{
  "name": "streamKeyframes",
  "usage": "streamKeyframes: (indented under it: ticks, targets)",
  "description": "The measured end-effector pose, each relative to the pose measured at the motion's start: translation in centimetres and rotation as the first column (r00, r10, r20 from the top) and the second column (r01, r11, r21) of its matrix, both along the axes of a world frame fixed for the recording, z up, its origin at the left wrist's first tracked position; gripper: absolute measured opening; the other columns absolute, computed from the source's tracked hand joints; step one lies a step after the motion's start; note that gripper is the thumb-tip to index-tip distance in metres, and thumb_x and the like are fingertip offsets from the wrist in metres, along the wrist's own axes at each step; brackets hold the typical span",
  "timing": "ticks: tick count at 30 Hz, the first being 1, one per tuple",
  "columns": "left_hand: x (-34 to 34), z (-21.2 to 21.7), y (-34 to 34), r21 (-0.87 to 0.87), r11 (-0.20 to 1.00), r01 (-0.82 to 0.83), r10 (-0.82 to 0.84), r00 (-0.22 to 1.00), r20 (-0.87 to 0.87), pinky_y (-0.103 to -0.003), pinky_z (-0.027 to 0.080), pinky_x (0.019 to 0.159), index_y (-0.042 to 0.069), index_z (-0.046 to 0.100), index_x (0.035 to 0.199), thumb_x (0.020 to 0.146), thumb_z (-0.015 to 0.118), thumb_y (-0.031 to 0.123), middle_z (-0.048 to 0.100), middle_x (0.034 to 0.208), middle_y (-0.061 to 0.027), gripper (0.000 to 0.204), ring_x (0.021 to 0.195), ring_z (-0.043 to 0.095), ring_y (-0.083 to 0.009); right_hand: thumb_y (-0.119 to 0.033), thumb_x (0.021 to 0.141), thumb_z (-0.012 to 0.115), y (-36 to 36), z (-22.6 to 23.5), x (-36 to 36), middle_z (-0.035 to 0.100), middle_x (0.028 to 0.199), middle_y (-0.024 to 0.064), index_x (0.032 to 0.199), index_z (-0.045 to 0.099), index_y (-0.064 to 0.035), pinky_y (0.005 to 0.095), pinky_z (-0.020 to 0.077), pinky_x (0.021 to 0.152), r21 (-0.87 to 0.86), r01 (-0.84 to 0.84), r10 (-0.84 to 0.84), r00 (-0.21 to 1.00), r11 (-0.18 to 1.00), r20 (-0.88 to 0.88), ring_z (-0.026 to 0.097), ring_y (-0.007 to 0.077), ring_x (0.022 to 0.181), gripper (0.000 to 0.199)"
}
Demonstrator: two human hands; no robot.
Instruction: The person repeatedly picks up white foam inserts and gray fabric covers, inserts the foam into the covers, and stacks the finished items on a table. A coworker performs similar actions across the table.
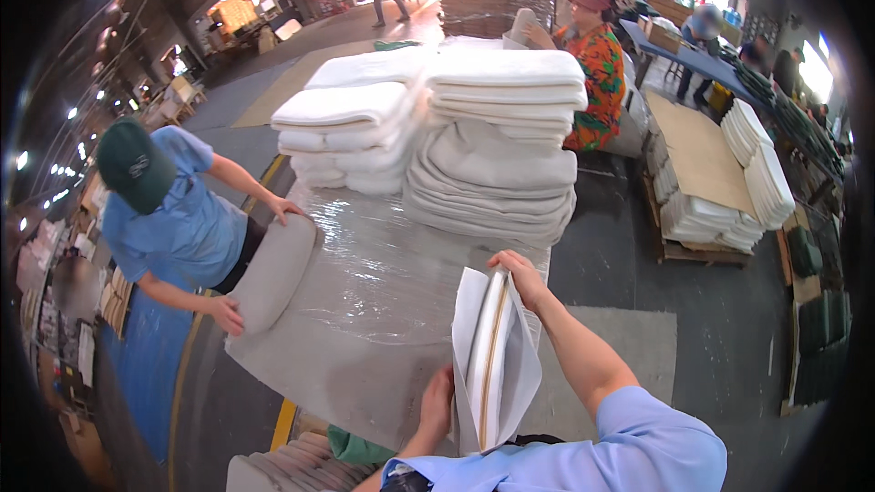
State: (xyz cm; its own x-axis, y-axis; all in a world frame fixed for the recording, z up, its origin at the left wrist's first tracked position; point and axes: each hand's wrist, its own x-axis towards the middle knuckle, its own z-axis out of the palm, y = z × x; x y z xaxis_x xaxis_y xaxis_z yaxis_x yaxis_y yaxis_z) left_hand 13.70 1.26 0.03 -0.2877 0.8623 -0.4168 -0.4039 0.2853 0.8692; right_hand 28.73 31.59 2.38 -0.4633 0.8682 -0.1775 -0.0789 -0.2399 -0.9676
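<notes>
A pale grey cushion cover (pixel 524 374) stands on edge at the near side of the table, its long side gaping toward me. White padding (pixel 490 383) shows inside, with a tan strip running lengthwise. My right hand (pixel 521 279) is closed on its far end. Against its near left side my left hand (pixel 437 401) grips the cover, some fingers hidden. Across the table on the left, a co-worker in a green cap and blue shirt holds a grey cushion (pixel 283 264) by both ends.
Piles of folded white pads (pixel 506 82) and grey covers (pixel 492 178) stand on the plastic-wrapped table (pixel 365 282). Another person in a red cap sits behind them. A loaded pallet (pixel 702 164) is at right; grey pieces (pixel 292 469) are stacked below the near edge.
</notes>
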Motion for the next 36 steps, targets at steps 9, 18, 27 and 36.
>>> streamKeyframes:
  ticks: [9,18,27,36]
  targets:
    - [1.7,-2.4,-13.4,-0.409,0.913,-0.014,0.331,0.611,0.719,-0.048,0.054,0.104,0.006,0.045,0.155,0.105,0.067,0.03,0.06,0.147,-0.018,0.06,0.128,0.064,-0.0345,-0.031,0.094,0.059,-1.3,1.8,4.7,0.068,0.114,0.0088,0.132,0.069,-0.0081,0.0408,0.056,0.088,-0.336,0.086,-0.039,0.989,0.938,0.144,0.067,0.0223,0.1,0.045]
    - [-7.5,9.4,-12.2,0.137,0.774,-0.618,0.599,0.786,0.153,-0.038,0.051,0.102,0.002,0.063,0.129,0.113,0.05,0.045,0.069,0.125,-0.009,0.048,0.112,0.065,-0.0221,-0.057,0.109,0.047,-7.0,3.7,8.1,0.071,0.117,0.0057,0.134,0.069,-0.0062,0.0354,0.0496,0.086,-0.153,-0.014,0.027,0.996,0.988,0.082,0.062,0.0147,0.1,0.06]
    - [-7.6,0.4,-16.4,0.122,0.713,-0.69,0.699,0.714,-0.04,-0.038,0.05,0.095,-0.003,0.072,0.106,0.113,0.038,0.053,0.075,0.103,-0.0142,0.066,0.097,0.067,-0.0227,-0.057,0.109,0.046,-14.0,-4.3,4.7,0.072,0.087,0.0087,0.095,0.076,0.0029,0.0323,0.0501,0.082,-0.13,0.128,-0.137,0.989,0.983,-0.061,0.066,0.0182,0.086,0.068]
    - [-9.2,6.2,-17.6,-0.073,0.979,-0.192,0.16,0.935,-0.315,-0.038,0.051,0.102,-0.005,0.071,0.125,0.112,0.05,0.045,0.075,0.12,-0.0152,0.056,0.112,0.069,-0.0243,-0.06,0.111,0.036,-13.0,-6.8,3.0,0.074,0.089,0.0147,0.094,0.075,0.0028,0.0401,0.0538,0.091,-0.381,0.247,-0.305,0.947,0.891,-0.098,0.068,0.0281,0.09,0.076]
